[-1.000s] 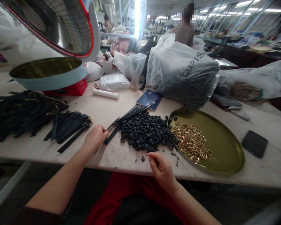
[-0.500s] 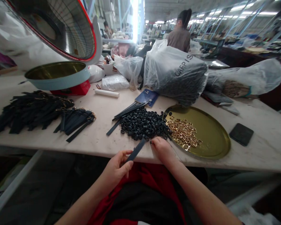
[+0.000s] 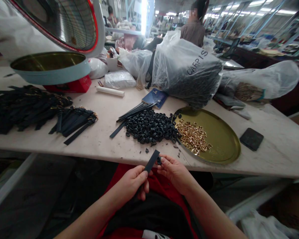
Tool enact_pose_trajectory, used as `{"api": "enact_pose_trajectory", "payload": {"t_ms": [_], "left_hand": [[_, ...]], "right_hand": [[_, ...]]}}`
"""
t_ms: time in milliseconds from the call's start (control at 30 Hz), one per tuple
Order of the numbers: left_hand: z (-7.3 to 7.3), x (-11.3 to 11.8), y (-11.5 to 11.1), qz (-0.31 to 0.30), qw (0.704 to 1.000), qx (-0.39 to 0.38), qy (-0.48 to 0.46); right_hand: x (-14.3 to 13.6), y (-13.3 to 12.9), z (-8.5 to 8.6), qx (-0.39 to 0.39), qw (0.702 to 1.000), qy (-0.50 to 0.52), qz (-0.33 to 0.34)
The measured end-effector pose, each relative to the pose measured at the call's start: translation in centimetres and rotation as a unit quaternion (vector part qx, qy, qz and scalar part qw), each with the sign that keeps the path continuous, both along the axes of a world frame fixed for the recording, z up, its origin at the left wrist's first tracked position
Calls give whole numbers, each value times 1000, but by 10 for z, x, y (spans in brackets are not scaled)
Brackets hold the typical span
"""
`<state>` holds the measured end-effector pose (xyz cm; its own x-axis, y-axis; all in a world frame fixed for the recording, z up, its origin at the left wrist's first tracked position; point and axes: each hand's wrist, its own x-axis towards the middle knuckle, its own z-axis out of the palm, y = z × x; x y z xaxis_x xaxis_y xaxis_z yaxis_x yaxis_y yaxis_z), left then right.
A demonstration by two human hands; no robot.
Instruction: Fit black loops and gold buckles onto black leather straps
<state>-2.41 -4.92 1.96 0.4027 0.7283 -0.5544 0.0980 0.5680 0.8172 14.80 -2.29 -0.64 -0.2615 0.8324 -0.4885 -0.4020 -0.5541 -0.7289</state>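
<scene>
Head view shows a black strap [image 3: 151,161] held below the table edge [image 3: 102,156], its upper end tilted up to the right. Left hand [image 3: 133,182] grasps the strap's lower part; right hand [image 3: 173,171] pinches a small black ring [image 3: 159,160] just beside the strap's tip. Beyond them on the table lies a pile of black rings [image 3: 150,126], with loose straps [image 3: 133,113] at its left. Right of the pile, a brass tray [image 3: 221,139] carries gold buckles [image 3: 193,137]. Finished straps [image 3: 35,111] lie far left.
</scene>
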Motion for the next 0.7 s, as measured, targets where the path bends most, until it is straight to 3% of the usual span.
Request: {"api": "enact_pose_trajectory", "payload": {"t_ms": [267, 533, 600, 700], "left_hand": [[-5, -3, 9, 2, 989, -119, -83], [-7, -3, 16, -10, 984, -155, -91], [-8, -3, 18, -10, 987, -142, -72], [-12, -4, 20, -12, 999, -46, 18]], "right_hand": [[4, 7, -12, -19, 998, -37, -57], [7, 12, -16, -13, 996, -71, -53], [8, 12, -17, -10, 996, -73, -53], [8, 10, -17, -15, 996, -67, -57]]}}
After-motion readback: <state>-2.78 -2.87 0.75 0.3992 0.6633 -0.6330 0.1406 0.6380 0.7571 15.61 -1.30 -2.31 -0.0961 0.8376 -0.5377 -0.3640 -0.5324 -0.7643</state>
